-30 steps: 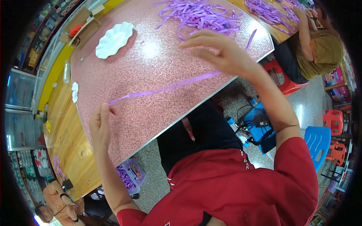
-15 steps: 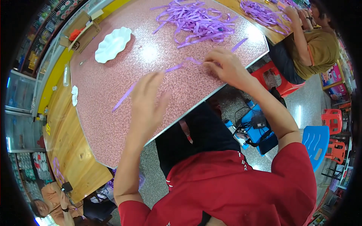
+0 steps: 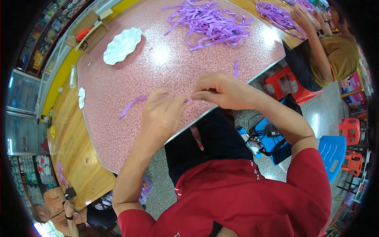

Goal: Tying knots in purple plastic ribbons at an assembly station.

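A narrow purple ribbon (image 3: 131, 106) runs between my two hands, just above the near edge of the pink speckled table (image 3: 118, 83). My left hand (image 3: 162, 116) is closed on it, thumb and fingers pinched near the middle of the strip. Close beside it, my right hand (image 3: 223, 91) pinches the same ribbon with fingertips together. One tail trails left across the tabletop; another short end sticks up beyond my right hand. My fingers hide the part in between. Farther back lies a tangled heap of purple ribbons (image 3: 209, 25).
A white scalloped dish (image 3: 123, 45) and an open cardboard box (image 3: 92, 37) are at the far left. A crumpled white tissue (image 3: 81, 98) lies on the left edge. Two people sit at adjoining wooden tables. Right of me are a red stool (image 3: 290, 85) and a blue chair (image 3: 332, 156).
My hands have come together, the left moving right and the right moving left and nearer me. The ribbon, stretched across the table before, is now pinched between them.
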A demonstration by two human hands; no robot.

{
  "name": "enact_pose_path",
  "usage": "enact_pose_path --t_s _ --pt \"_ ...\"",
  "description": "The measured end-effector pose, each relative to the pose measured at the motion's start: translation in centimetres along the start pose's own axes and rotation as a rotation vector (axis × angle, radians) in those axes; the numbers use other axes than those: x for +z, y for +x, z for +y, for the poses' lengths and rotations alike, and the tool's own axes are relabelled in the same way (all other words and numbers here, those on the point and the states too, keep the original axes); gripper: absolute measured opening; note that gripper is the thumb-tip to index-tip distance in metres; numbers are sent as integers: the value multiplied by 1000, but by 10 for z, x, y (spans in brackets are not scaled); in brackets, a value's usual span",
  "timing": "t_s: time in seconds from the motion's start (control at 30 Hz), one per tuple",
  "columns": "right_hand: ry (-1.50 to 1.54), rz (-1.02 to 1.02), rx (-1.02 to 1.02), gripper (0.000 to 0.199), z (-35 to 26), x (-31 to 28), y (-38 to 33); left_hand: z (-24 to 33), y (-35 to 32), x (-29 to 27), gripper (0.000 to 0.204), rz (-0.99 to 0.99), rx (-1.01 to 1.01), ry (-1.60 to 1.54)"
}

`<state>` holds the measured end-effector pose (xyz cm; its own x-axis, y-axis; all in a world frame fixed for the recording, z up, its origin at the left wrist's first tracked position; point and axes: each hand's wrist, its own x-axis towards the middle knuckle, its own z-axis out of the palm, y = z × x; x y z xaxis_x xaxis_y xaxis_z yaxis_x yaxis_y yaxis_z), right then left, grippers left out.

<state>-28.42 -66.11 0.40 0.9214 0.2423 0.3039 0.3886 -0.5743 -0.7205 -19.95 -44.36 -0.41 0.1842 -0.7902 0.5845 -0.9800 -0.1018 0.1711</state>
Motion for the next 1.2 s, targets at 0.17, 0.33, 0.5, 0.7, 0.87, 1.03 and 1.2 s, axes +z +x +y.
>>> enact_pose_path --t_s 0.17,0.33,0.5,0.7,0.87,1.03,1.2 --pt "-316 64 -89 14 37 -42 -8 -37 -37 -65 13 -172 -460 -188" --pt "-486 180 -59 12 69 -89 -19 -118 -118 -133 10 25 -732 -526" --pt "-574 177 -31 14 82 -96 -26 -145 -166 -169 17 146 -991 -705" --pt "-574 166 222 19 115 -133 -63 -181 -222 -193 37 -8 -1207 -269" --pt "-152 166 389 25 88 -109 -53 -176 -174 -139 44 197 -1000 344" --pt "203 265 392 24 36 -91 -49 -64 -51 -75 30 484 -721 7" --pt "625 333 345 24 -5 -58 -40 59 9 26 49 -108 -763 -1464"
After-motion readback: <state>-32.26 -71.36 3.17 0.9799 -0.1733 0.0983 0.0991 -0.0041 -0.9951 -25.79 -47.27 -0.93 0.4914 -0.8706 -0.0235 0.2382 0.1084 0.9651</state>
